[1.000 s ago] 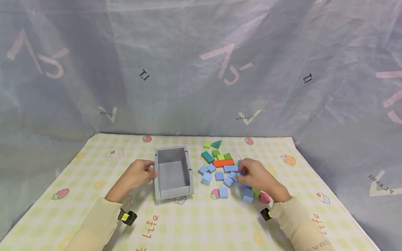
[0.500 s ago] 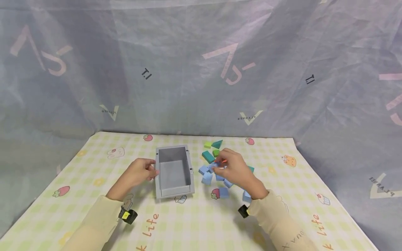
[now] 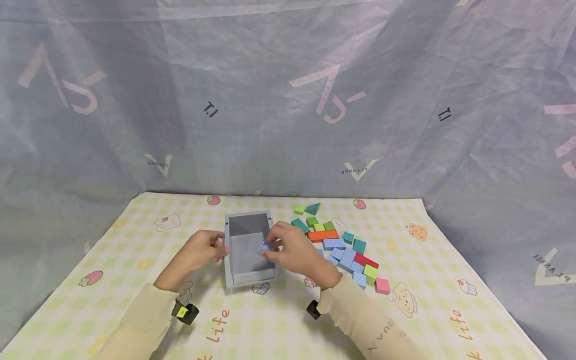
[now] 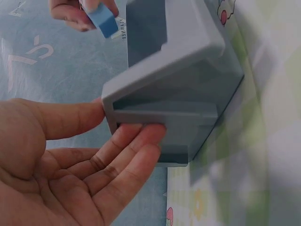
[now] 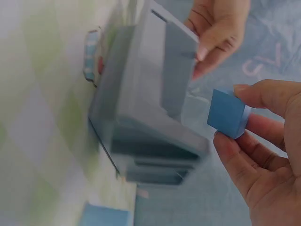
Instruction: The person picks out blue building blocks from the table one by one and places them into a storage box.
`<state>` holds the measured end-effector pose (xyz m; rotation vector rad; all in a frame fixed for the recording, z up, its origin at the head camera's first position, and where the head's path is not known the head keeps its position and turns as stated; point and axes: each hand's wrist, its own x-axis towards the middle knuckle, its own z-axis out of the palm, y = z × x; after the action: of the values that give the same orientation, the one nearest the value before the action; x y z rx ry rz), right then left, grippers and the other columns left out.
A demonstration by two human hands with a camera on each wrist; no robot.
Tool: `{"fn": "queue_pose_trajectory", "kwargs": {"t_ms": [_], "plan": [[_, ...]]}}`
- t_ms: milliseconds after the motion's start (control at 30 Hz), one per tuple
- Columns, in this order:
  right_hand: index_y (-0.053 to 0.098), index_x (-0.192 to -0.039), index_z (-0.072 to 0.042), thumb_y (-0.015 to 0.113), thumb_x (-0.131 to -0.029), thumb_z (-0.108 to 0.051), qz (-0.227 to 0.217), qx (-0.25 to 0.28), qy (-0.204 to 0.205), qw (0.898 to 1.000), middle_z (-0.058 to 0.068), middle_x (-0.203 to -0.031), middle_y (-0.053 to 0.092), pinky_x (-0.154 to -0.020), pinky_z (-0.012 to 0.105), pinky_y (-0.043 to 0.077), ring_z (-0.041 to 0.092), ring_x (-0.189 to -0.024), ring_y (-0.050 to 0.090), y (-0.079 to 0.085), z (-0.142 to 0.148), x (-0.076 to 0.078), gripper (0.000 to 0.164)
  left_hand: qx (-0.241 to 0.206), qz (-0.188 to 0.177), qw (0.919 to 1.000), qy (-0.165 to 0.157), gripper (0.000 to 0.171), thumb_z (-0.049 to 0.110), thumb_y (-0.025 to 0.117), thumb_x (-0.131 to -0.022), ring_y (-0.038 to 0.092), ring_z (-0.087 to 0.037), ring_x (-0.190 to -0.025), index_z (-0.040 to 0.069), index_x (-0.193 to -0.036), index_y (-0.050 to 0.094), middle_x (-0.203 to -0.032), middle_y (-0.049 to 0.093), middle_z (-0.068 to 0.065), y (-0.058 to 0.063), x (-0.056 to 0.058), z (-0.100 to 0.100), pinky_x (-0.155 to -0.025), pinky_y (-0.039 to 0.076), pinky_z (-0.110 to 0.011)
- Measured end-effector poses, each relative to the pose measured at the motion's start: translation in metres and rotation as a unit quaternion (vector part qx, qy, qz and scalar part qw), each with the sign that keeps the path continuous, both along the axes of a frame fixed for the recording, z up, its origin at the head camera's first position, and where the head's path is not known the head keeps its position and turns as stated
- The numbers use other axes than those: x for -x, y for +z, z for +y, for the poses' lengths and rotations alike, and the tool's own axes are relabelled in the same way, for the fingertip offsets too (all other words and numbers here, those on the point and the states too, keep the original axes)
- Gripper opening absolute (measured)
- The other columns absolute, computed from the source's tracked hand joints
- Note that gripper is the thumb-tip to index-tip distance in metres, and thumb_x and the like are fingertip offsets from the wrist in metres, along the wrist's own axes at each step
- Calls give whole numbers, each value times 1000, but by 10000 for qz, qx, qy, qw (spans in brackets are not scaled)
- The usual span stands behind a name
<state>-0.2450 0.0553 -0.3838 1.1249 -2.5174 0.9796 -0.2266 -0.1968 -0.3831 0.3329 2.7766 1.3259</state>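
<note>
A grey rectangular box (image 3: 253,275) stands open-topped on the table, its inside partly hidden by the right hand. At its left side my left hand (image 3: 204,250) holds the rim, the thumb on the upper edge and the fingers tucked under the side ledge in the left wrist view. My right hand (image 3: 292,250) pinches a small blue block (image 5: 226,113) between thumb and fingers. This block is over the box's right rim in the head view and above the rim in the right wrist view. Several loose blue blocks (image 3: 334,244) lie to the right, some hidden by the right hand.
Around the blue blocks lie an orange bar (image 3: 323,236), a red bar (image 3: 366,260), a pink block (image 3: 382,286), green blocks (image 3: 370,272) and teal blocks (image 3: 359,246). A checked cloth (image 3: 270,330) covers the table; a grey curtain (image 3: 252,115) hangs behind it.
My right hand has moved left from the right side of the pile to over the box, where it holds a blue block. The left hand has stayed at the box's left rim.
</note>
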Motion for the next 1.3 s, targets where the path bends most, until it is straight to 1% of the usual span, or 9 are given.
{"fn": "queue_pose_trajectory", "kwargs": {"t_ms": [133,267,400,533,700,867,1033,1133,1300], "plan": [[64,-83,-14,76,-79,-26,390,-435,64,9983,-4,-87,57,-64,20,53,8,-74,56,-10,-7,0,17,-40,-28,9999,-87,52,4,65,-85,58,-18,-59,-21,-127,46,-71,68,-10,-1,0,1,-71,50,-38],[64,-84,-13,77,-78,-23,710,-687,139,9950,-3,-88,55,-61,18,51,12,-72,57,-15,-12,-1,18,-37,19,9999,-107,52,3,65,-85,57,-18,-59,-22,-127,45,-71,67,-9,-1,0,2,-70,49,-37],[65,-86,-12,78,-77,-23,900,-914,204,9915,-1,-88,54,-56,18,47,8,-66,50,-16,-15,-4,20,-49,31,9999,-94,52,2,65,-85,59,-20,-60,-22,-126,45,-71,67,-8,0,1,2,-70,50,-38],[65,-89,-12,78,-78,-24,919,-1044,217,9900,-1,-91,55,-56,17,46,3,-65,47,-18,-16,-8,20,41,120,9999,-101,51,2,65,-85,60,-20,-60,-22,-125,46,-71,67,-9,1,1,3,-71,51,-40],[67,-91,-11,78,-79,-24,928,-1145,201,9889,-1,-94,54,-58,18,48,4,-67,47,-18,-16,-9,21,113,136,9998,-127,50,3,64,-86,59,-21,-60,-22,-126,46,-72,67,-10,2,0,5,-70,50,-39],[68,-93,-9,77,-79,-23,886,-1224,228,9883,-2,-94,54,-61,19,48,5,-70,48,-18,-16,-9,21,171,175,9996,-129,50,3,64,-87,58,-19,-59,-22,-126,46,-71,66,-10,1,0,5,-69,48,-37],[68,-93,-9,77,-80,-21,802,-1201,307,9890,-2,-94,55,-63,21,49,9,-73,51,-16,-16,-9,20,220,222,9994,-128,50,4,64,-87,54,-16,-57,-21,-127,45,-69,64,-8,2,-2,6,-64,45,-34],[68,-94,-9,76,-80,-21,778,-1164,368,9895,-2,-95,56,-64,21,50,10,-75,53,-16,-16,-8,19,180,205,9996,-105,47,3,64,-87,52,-15,-56,-19,-125,48,-68,62,-9,3,-3,7,-59,42,-32],[67,-94,-11,75,-81,-21,711,-1019,483,9911,-1,-95,58,-66,22,51,13,-78,56,-16,-15,-6,18,83,140,9999,-55,47,2,64,-87,52,-17,-57,-18,-126,48,-68,62,-10,3,-4,7,-55,40,-30]]}}
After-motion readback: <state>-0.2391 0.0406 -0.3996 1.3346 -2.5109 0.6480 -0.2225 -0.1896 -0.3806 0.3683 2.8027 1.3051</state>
